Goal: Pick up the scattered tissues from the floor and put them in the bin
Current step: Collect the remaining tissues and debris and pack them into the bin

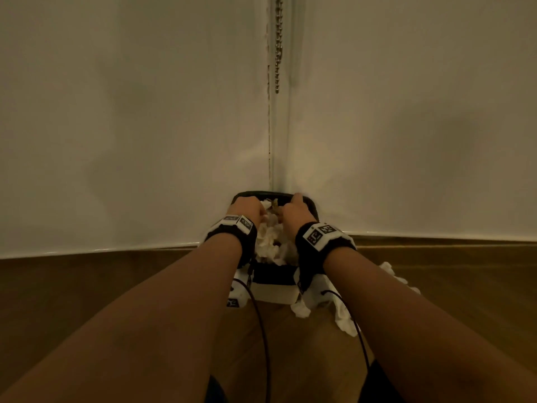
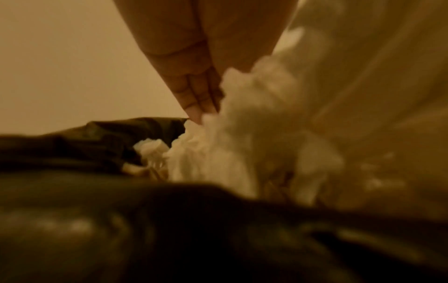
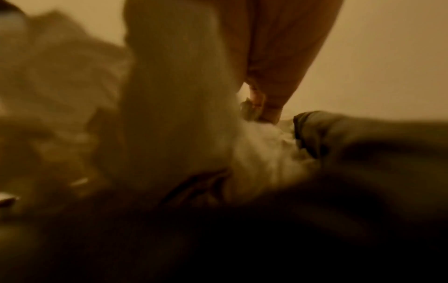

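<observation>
White tissues point(image 1: 268, 241) heaped in black-lined bin point(image 1: 261, 195), both hands pressing

Both hands over the bin point(image 1: 312, 205) in the far corner: left hand point(image 1: 247, 209) and right hand point(image 1: 293, 210) on the heap of tissues point(image 1: 268, 242) filling it. More tissues on the floor point(image 1: 344, 315) lie near right of it.

One bin point(image 1: 310, 205); two hands; one heap of tissues point(image 1: 268, 242) in it; three loose tissues on the floor.

head view downward, wrist views close, sharing bin point(image 1: 312, 205)
</observation>
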